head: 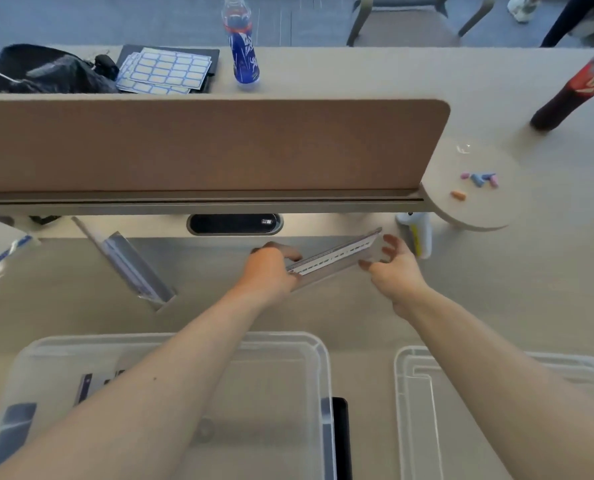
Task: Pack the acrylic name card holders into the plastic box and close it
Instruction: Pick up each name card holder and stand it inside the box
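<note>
Toward the far edge of the table (496, 306), just below the divider panel (202, 147), the fingers (288, 252) of the left hand (271, 268) curl over one end of a clear acrylic name card holder (333, 259) and grip it. The fingers (390, 240) of the right hand (395, 268) are spread wide around the other end, thumb near its lower edge; whether they actually touch it cannot be told. The holder appears lifted off the table and tilted, its right end farther away, with a white insert showing along its length. Two hands on one long, slick piece probably keep it from twisting or slipping while it is carried. A second holder (129, 261) lies slanted toward the far-left side of the table, well apart from the hands, apparently waiting its turn. At the near edge, under the left forearm, stands the plastic box (323, 358), open. Through its cloudy wall a few packed holders (84, 386) with dark blue inserts show at its left side, and the rest of its floor looks bare. Its lid (406, 393) lies flat just beside it toward the near-right corner, so closing is not yet reached and packing seems only partly done.
</note>
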A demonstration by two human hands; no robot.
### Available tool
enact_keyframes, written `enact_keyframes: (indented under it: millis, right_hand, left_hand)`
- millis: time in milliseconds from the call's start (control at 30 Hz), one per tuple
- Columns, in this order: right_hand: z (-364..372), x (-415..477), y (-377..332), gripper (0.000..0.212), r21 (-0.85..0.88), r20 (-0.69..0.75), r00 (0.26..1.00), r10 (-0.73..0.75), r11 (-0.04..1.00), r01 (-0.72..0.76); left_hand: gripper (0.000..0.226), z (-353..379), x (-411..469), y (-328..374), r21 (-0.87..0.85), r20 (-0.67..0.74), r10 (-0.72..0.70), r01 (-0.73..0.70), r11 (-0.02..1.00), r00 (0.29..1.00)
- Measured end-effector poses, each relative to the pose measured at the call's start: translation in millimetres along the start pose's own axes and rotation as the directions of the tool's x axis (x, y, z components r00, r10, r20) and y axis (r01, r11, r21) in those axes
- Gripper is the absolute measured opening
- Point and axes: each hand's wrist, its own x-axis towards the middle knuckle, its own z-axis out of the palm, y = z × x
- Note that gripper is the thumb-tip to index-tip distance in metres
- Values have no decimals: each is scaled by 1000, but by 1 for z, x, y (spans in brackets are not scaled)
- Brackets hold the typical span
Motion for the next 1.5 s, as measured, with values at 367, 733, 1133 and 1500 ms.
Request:
enact_keyframes:
  millis: [367, 733, 1133, 1500]
  right_hand:
    - [23, 2, 19, 16, -222, -17, 957, -289, 935, 278]
    - [0, -65, -43, 10, -181, -10, 838, -545, 825, 535]
    - [-45, -206, -115, 10, -201, 29, 653, -757, 635, 746]
    - [3, -284, -62, 61, 282, 193, 935, -296, 930, 236]
  left_hand:
    - [24, -29, 19, -34, 239, -61, 95, -78, 968, 994]
    - [19, -97, -40, -27, 245, -228, 410, -356, 902, 883]
    - [24, -166, -182, 80, 601, -84, 605, -444, 664, 792]
    - [14, -151, -283, 26, -40, -355, 281, -315, 948, 892]
